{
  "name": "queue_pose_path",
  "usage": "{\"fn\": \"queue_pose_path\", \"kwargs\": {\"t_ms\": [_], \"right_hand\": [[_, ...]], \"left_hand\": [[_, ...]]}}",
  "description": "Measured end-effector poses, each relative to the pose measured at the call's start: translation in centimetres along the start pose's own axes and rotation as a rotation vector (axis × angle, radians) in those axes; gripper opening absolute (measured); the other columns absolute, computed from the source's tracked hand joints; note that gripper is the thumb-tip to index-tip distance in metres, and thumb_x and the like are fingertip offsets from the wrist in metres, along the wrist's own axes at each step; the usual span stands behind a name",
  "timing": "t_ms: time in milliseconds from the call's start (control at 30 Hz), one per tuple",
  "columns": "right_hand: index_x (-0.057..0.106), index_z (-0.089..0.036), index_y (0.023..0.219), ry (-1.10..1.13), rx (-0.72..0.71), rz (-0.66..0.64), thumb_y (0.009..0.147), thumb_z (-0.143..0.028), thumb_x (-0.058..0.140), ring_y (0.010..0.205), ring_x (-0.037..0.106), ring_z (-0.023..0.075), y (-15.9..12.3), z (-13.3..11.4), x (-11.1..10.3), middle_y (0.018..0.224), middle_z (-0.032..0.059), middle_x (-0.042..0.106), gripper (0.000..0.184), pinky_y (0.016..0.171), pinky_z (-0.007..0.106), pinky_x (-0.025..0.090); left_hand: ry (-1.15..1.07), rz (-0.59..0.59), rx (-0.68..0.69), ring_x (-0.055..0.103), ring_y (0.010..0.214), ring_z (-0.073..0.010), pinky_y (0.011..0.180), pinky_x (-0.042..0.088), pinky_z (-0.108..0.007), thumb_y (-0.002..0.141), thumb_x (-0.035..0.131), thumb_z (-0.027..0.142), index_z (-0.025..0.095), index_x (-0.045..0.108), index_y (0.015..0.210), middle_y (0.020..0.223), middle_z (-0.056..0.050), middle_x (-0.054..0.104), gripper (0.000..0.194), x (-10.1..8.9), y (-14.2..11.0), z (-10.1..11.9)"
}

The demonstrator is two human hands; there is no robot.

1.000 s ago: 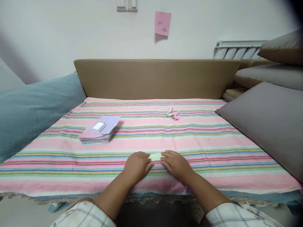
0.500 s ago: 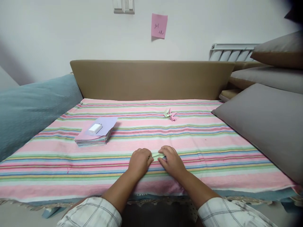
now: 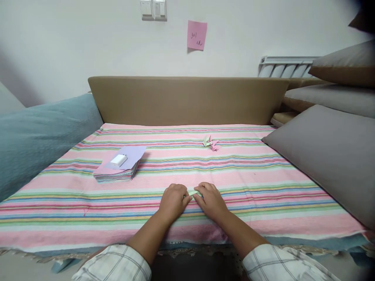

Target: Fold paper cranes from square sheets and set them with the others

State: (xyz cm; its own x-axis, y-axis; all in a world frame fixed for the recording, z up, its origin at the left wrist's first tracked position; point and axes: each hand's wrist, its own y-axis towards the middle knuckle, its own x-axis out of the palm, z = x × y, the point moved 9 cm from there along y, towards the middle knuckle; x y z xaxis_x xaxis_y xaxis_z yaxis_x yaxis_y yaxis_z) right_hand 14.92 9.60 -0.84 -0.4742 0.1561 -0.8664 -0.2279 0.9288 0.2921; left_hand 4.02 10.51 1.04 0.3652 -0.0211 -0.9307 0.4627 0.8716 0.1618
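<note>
A small piece of light green folded paper [image 3: 191, 192] lies between my hands near the front of the striped cloth [image 3: 175, 175]. My left hand [image 3: 173, 201] pinches its left end, with thumb and fingers curled around it. At its right end, my right hand [image 3: 211, 200] grips the paper between thumb and fingertips. Most of the paper is hidden by my fingers, so its exact folds cannot be made out. Farther back on the cloth sit small folded paper shapes, one pale green [image 3: 207, 141] and one pink [image 3: 215, 145], touching each other.
On the left stands a stack of coloured paper [image 3: 115, 176] with a white charger plug [image 3: 118, 160] on top. A blue-covered cushion [image 3: 43, 136] borders the left side; grey cushions [image 3: 328, 148] fill the right. A brown backrest [image 3: 187, 100] runs along the wall.
The green paper lay as a flat strip between my hands; now less of it shows and it looks creased. My hands have drawn closer together. The view has shifted slightly.
</note>
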Motion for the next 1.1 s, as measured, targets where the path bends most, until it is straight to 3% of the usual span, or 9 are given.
{"fn": "queue_pose_path", "kwargs": {"t_ms": [300, 833, 1100], "right_hand": [[0.058, -0.022, 0.107, -0.048, 0.032, 0.026, 0.084, -0.033, 0.053, 0.098, 0.05, 0.0232, 0.1, -0.1, 0.0, 0.105, 0.0076, 0.057, 0.026, 0.082, 0.035, 0.041], [0.057, -0.025, 0.111, -0.065, 0.005, 0.006, 0.084, -0.033, 0.053, 0.102, 0.049, 0.023, 0.1, -0.3, 0.2, 0.11, 0.0073, 0.057, 0.029, 0.084, 0.036, 0.042], [0.062, -0.025, 0.094, 0.061, -0.028, -0.002, 0.082, -0.035, 0.056, 0.103, 0.05, 0.0219, 0.3, 0.1, 0.3, 0.11, 0.0059, 0.057, 0.017, 0.086, 0.037, 0.041]], "left_hand": [[0.055, 0.002, -0.034, 0.051, 0.094, -0.0225, 0.082, 0.038, -0.035, 0.081, 0.056, 0.028, 0.023, 0.064, 0.098, 0.097, -0.005, 0.062, 0.02, 0.5, 0.1, -0.4], [0.095, -0.091, -0.121, 0.048, 0.1, -0.0237, 0.081, 0.038, -0.037, 0.08, 0.054, 0.029, 0.022, 0.055, 0.097, 0.106, -0.005, 0.053, 0.017, 1.3, 0.6, -0.7], [0.025, -0.109, -0.106, 0.055, 0.088, -0.0226, 0.075, 0.038, -0.034, 0.08, 0.053, 0.026, 0.023, 0.056, 0.091, 0.089, -0.003, 0.063, 0.012, 1.1, 0.5, -0.2]]}}
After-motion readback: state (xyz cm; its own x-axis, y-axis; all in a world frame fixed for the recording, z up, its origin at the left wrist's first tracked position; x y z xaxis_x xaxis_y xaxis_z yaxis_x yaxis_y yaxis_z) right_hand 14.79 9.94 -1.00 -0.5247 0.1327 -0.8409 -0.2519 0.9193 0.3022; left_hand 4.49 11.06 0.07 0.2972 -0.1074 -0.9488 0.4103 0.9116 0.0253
